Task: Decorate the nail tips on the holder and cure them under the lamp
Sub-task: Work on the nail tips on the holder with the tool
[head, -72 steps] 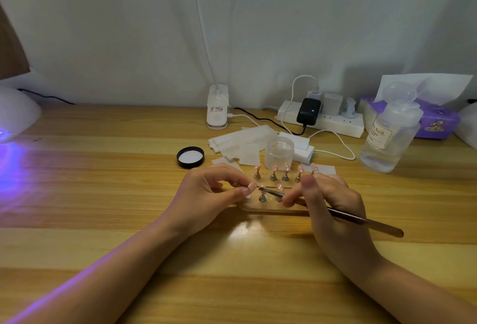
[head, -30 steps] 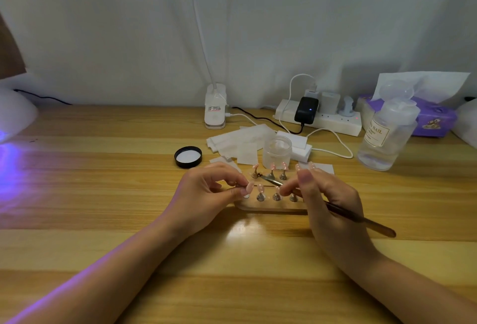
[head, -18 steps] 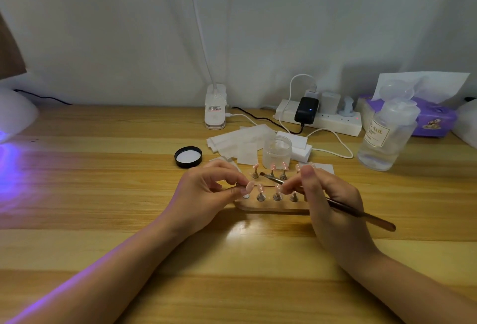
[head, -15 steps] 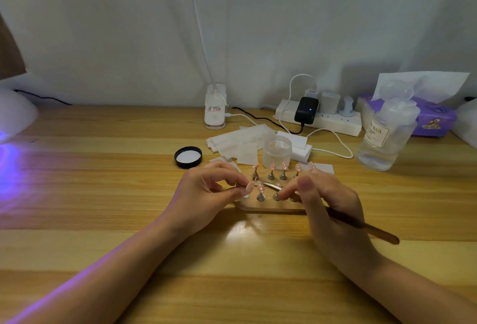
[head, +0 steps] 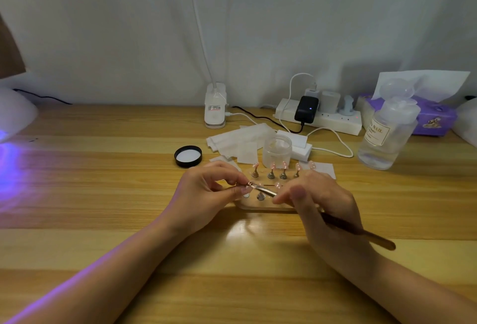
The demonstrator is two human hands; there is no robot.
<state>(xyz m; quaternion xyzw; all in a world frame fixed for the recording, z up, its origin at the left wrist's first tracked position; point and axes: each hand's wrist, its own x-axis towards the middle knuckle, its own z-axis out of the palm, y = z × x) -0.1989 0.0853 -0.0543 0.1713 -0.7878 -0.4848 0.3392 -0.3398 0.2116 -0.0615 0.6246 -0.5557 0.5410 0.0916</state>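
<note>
My right hand (head: 326,210) is nearest me, fingers curled round the brush (head: 335,223), whose handle trails back toward my wrist while its tip reaches left to my left hand (head: 206,192). There thumb and forefinger pinch one small piece I take for a nail tip on its peg (head: 245,186); it is too small to be sure. The risk is a slip: if my brush hand jerks, the wet bristles could smear the tip, or my knuckles could knock the pegs just beyond. The holder (head: 258,204) lies on the table right under and between my fingertips, its back row of nail tips (head: 277,167) standing clear behind them. Far left, the curing lamp (head: 13,114) glows purple, well apart from all this
</note>
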